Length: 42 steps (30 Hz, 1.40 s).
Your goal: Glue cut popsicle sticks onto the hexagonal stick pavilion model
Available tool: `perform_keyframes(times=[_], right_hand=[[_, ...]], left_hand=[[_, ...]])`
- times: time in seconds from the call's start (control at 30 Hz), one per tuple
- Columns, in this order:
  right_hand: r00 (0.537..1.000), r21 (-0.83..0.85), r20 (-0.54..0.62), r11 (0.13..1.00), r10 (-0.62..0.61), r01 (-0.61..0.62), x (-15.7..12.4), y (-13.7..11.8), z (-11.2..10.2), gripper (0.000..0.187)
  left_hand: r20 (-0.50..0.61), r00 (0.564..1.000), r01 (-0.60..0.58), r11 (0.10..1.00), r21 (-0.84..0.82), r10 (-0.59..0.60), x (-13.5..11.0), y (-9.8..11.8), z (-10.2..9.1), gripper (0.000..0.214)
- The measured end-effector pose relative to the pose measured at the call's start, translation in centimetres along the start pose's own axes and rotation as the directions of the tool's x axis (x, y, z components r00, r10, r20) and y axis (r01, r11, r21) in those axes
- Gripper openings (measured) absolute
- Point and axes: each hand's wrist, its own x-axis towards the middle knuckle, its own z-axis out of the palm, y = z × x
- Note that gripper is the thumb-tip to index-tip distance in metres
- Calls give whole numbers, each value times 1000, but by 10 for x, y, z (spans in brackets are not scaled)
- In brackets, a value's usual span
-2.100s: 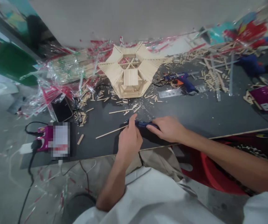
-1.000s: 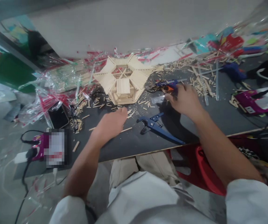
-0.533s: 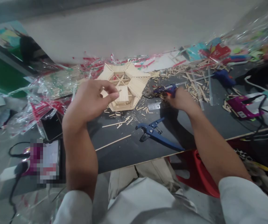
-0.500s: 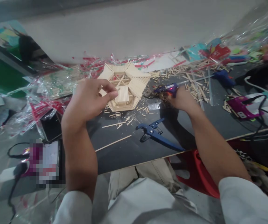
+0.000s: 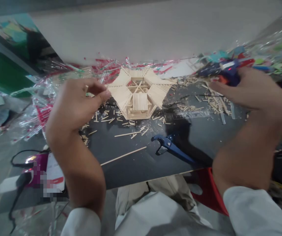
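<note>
My left hand is raised above the table's left side, thumb and fingers pinched on a small wooden stick piece. My right hand is lifted at the right and wraps a blue glue gun, nozzle pointing left. Between both hands stands a hexagonal wooden stick model on the dark table. Blue cutting pliers lie on the table near its front edge. A long thin stick lies left of the pliers.
Cut stick bits litter the table around the model and at the right. Crumpled clear and red plastic wrap piles at the left. A purple device with black cables sits at the lower left. A clear ruler lies right of the model.
My right hand has lifted the glue gun off the table and up toward me. My left hand has stayed raised with its pinch. The pliers remain on the table.
</note>
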Motion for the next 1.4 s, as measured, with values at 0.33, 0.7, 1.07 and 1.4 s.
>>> perform_keyframes(times=[0.33,0.7,1.07,1.4], right_hand=[[778,139,-365,797,-511,588,-2,-55,-10,20],[615,34,-200,622,-763,782,13,-78,18,19],[584,85,-187,579,-790,811,21,-81,27,25],[664,60,-138,663,-735,746,15,-82,25,19]], left_hand=[[12,1000,17,999,47,-17,3,3,-3,23],[82,993,65,969,240,-87,9,0,-2,38],[83,985,126,966,224,-148,12,8,5,25],[68,984,152,973,172,-166,8,10,4,24]])
